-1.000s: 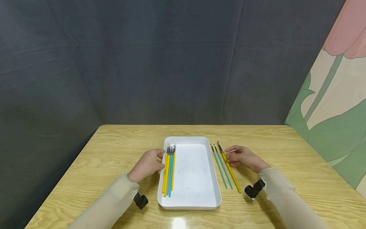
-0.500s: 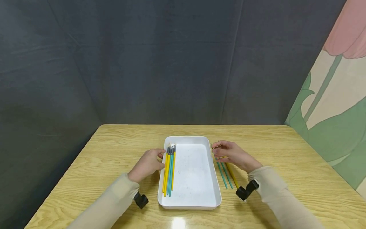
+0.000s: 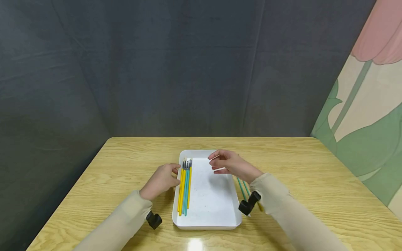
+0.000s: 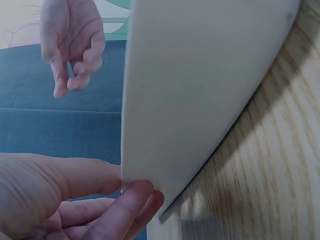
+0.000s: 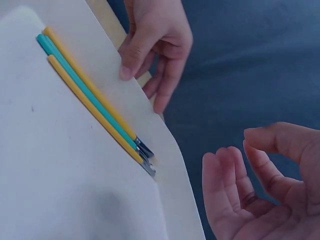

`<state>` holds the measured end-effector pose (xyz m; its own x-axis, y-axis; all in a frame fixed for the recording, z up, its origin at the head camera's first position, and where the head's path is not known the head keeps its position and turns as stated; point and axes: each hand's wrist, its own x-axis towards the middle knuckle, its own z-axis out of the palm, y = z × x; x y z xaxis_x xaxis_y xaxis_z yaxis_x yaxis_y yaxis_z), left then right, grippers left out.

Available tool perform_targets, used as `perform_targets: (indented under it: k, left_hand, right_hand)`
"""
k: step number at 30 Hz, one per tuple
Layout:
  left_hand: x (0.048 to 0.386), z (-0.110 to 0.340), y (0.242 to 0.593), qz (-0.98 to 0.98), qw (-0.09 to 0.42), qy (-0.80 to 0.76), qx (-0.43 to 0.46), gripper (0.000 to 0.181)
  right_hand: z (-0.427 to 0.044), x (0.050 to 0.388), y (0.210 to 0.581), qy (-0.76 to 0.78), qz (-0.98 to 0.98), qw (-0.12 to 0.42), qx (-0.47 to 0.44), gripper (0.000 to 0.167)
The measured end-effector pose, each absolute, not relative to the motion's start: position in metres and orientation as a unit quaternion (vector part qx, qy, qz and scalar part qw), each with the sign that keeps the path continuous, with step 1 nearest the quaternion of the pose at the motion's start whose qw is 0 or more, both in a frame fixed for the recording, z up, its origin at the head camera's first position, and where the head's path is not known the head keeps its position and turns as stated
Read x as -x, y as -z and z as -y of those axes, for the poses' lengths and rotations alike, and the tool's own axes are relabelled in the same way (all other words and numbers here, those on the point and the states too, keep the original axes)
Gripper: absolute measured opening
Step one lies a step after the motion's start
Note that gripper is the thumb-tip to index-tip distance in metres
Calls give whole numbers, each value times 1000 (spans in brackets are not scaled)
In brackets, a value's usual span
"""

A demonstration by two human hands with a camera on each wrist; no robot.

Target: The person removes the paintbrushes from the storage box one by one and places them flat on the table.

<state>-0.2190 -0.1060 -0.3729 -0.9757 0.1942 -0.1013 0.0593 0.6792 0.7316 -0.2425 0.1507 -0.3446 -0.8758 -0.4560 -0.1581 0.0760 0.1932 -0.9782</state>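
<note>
In the head view, a white tray (image 3: 207,223) holds several yellow and teal paintbrushes (image 3: 185,190), lined along its left side. My left hand (image 3: 161,179) holds the left rim, and the left wrist view shows fingertips (image 4: 142,192) against the outer wall. Over the tray's right half hovers my right hand (image 3: 233,165), fingers bent loosely with nothing between them. Right of the tray lie two teal paintbrushes (image 3: 241,189) and a yellow paintbrush (image 3: 260,206), mostly hidden by my right arm.
A wooden table (image 3: 132,157) carries everything. Behind it hangs a dark cloth (image 3: 188,69), and a curtain with a tulip pattern (image 3: 370,139) is at the right.
My right hand has left the yellow paintbrush on the table and moved left over the tray. My left hand stays at the rim.
</note>
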Motion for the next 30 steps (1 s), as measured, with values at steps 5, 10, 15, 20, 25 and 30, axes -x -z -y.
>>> perform_targets:
  k: [5, 10, 15, 20, 25, 30]
  left_hand:
    - [219, 106, 372, -913, 84, -393, -69, 59]
    - [219, 105, 372, -914, 84, -391, -68, 59]
    - [218, 104, 371, -914, 85, -391, -69, 59]
    - [218, 104, 371, -915, 84, -389, -73, 58]
    - [218, 105, 371, -914, 85, -390, -74, 58]
    - [218, 106, 372, -914, 83, -391, -75, 58]
  right_hand:
    - [-127, 249, 345, 607, -752, 231, 113, 32]
    - [-108, 256, 354, 592, -761, 246, 101, 32]
    - [-91, 261, 366, 561, -784, 250, 86, 28]
    - [-77, 264, 377, 528, -811, 243, 58, 22]
    - [-70, 264, 379, 499, -833, 236, 35, 16]
    - [-64, 263, 381, 495, -837, 234, 17, 13]
